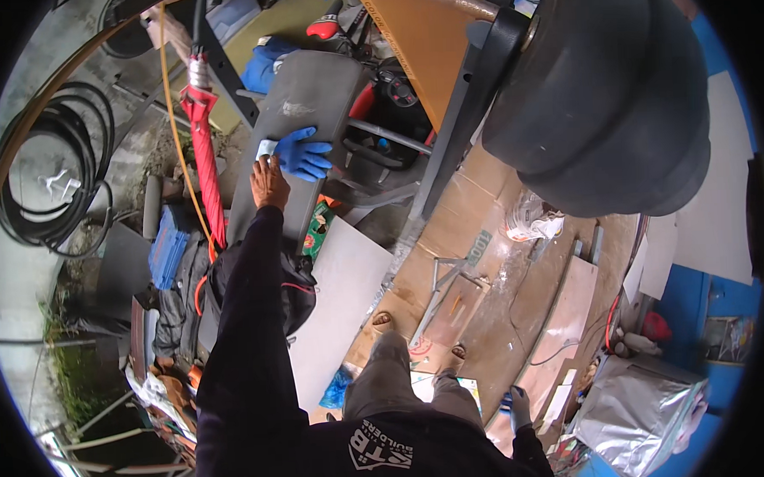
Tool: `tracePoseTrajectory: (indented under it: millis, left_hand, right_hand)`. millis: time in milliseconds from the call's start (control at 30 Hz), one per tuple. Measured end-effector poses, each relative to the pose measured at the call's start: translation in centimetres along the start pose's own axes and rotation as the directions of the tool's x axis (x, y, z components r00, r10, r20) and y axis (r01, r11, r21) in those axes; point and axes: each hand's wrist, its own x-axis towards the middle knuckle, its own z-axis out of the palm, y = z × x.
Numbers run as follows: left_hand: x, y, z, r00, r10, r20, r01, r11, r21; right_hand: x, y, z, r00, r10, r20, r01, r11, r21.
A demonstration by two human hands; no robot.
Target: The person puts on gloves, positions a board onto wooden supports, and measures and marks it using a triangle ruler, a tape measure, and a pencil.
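Note:
My left hand [268, 185] is bare and reaches forward over a long grey padded bench [313, 85]. Its fingers are closed on the pale cuff of a blue work glove [303, 154], which lies on the bench with its fingers spread to the right. Low at my right side hangs my right hand [517, 409], wearing a grey and blue work glove. The fingers of that hand show only in part and look loosely apart, with nothing visible in them.
A folded red umbrella [203, 161] stands left of the bench, near a coiled black hose [56, 170]. A large black punching bag [600, 96] hangs at upper right. Flattened cardboard [465, 202], a white board [341, 273] and a metal frame [439, 295] lie around my feet.

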Motion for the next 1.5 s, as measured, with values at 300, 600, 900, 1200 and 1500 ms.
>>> tracePoseTrajectory:
  millis: [300, 600, 900, 1200, 1500]
  left_hand:
    - [0.6, 4.7, -1.6, 0.853, 0.062, 0.518, 0.451, 0.413, -0.791]
    - [-17.6, 22.2, -12.6, 0.562, 0.617, 0.550, 0.825, -0.367, -0.430]
    - [-22.9, 21.5, -11.8, 0.427, 0.498, 0.755, 0.763, 0.249, -0.596]
    - [-20.0, 22.5, -13.2, 0.518, 0.675, 0.525, 0.416, 0.338, -0.844]
    - [-20.9, 23.0, -14.6, 0.557, 0.662, 0.501, 0.527, 0.185, -0.830]
  right_hand:
    - [-5.5, -15.7, 25.6, 0.904, -0.116, 0.411, 0.131, 0.991, -0.009]
    - [-9.3, -26.8, 31.0, 0.742, -0.337, 0.579, -0.062, 0.826, 0.560]
    - [-27.1, -38.4, 0.6, 0.143, -0.764, -0.629, 0.933, -0.108, 0.343]
    - [-41.7, -42.0, -11.0, -0.966, -0.128, -0.225, 0.194, 0.218, -0.956]
    - [-10.7, -24.7, 11.9, 0.608, -0.752, 0.253, 0.781, 0.625, -0.019]
